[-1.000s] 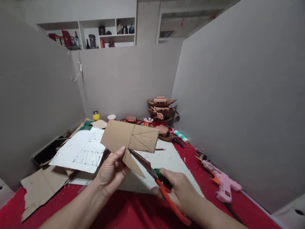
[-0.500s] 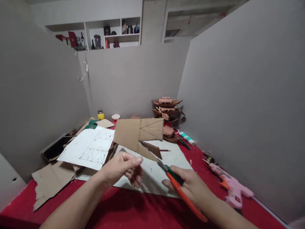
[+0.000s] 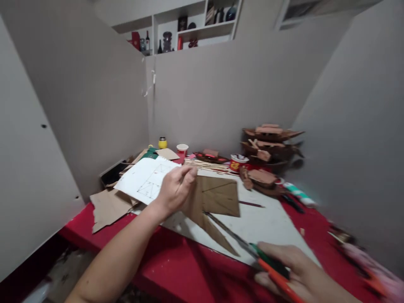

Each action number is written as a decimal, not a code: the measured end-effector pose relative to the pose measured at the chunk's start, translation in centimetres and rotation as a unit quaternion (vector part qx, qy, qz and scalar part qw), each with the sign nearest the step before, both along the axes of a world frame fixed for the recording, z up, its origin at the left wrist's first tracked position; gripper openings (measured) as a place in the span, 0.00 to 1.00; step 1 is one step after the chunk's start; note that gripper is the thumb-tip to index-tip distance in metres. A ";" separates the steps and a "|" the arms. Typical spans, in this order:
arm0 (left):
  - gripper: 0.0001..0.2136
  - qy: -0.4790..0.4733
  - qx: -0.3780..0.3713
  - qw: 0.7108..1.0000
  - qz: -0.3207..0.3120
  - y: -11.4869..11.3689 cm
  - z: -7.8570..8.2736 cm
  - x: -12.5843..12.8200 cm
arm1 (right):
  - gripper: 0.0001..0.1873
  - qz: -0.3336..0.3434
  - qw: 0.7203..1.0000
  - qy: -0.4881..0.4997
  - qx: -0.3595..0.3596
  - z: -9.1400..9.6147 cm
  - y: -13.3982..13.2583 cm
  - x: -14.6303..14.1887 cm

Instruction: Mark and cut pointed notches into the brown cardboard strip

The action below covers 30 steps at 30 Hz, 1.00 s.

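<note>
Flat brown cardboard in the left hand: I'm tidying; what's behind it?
Behind the cardboard: flat white board and part of a thin dark stick; the stick's left end and anything else covered are hidden.

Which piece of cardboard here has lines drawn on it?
The cardboard at the left hand, with the scissors against it: dark lines mark its face. The torn piece at left and the far piece behind the paper show none.
</note>
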<state>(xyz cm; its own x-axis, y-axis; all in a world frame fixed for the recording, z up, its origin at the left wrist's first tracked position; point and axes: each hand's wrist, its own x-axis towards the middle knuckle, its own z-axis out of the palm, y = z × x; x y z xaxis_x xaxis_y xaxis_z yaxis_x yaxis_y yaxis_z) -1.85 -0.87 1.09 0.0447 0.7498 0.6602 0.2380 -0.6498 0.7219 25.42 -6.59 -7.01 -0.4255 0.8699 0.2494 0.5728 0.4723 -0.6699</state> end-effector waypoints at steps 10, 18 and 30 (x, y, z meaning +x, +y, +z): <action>0.21 0.010 -0.022 1.000 -0.019 -0.4 -0.6 0.6 | 0.21 0.090 0.996 -0.013 -0.009 0.2 -0.7 -0.5; 0.22 -0.021 -0.182 0.977 -0.105 0.5 -1.3 1.3 | 0.20 0.059 0.996 0.029 -0.064 0.3 -0.8 -0.9; 0.31 0.169 -0.153 0.959 -0.170 -0.5 -1.0 0.5 | 0.31 0.036 0.974 0.161 -0.156 1.2 0.0 -0.9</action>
<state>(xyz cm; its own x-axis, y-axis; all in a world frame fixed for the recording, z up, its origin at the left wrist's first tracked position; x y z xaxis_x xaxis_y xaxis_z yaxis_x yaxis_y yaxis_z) -1.35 -1.36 0.12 0.4929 0.8103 0.3169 0.3039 -0.5016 0.8099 24.48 -6.59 -5.77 -0.4320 0.8953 0.1084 0.2817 0.2481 -0.9269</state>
